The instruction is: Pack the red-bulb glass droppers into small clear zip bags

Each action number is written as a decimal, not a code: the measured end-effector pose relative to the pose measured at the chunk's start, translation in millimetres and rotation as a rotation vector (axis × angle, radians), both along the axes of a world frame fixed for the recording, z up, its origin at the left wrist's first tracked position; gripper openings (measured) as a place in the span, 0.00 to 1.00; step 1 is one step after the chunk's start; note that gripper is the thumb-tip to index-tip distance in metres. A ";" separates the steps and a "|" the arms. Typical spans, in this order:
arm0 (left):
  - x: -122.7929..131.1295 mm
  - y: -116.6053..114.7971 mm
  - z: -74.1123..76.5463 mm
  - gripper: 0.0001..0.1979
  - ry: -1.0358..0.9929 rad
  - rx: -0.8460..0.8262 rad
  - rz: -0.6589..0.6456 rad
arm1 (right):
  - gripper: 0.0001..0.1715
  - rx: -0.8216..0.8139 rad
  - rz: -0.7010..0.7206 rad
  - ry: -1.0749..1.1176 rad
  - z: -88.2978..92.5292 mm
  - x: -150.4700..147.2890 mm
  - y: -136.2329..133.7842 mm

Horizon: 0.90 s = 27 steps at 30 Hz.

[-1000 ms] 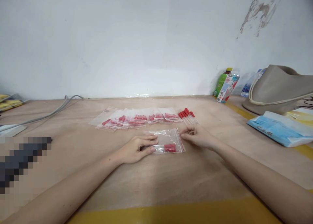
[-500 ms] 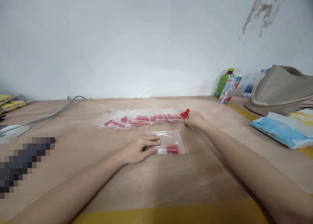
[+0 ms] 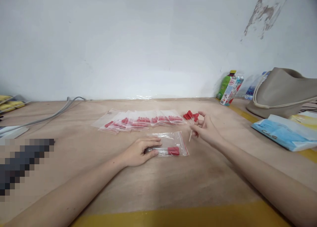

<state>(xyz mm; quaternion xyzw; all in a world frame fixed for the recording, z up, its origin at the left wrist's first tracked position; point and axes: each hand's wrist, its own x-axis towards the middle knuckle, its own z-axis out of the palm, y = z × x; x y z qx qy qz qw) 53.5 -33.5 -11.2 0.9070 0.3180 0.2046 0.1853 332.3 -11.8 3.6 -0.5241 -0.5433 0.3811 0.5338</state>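
My left hand [image 3: 141, 151] lies on a clear zip-lock bag [image 3: 170, 139], its fingers stretched out flat and the thumb apart from them. Inside that bag are glass droppers with red rubber bulbs [image 3: 173, 151]; the hand covers part of their tubes. Between the fingertips of my right hand [image 3: 204, 129] is one dropper [image 3: 190, 136], its thin tip pointing down toward me and a red bulb by the fingers. Just beyond it lie several loose droppers [image 3: 189, 115], bulbs away from me. To their left, overlapping bags [image 3: 142, 119] with red-bulbed droppers form a row.
Along the wall on the right stand a green bottle [image 3: 225, 85] and a printed bottle [image 3: 229, 92]. A grey-beige bag [image 3: 279, 91] and a blue tissue pack [image 3: 284, 131] sit on the right. A grey cable [image 3: 56, 115] crosses the left side of the table [image 3: 160, 184].
My right hand has come back toward me and slightly right from the loose droppers, with one dropper now in its fingers. My left hand stays on the bag.
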 end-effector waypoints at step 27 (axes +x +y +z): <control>0.0 -3.0 -1.2 0.24 0.036 0.060 0.023 | 0.14 0.118 0.621 -0.313 -24.7 -17.8 -21.3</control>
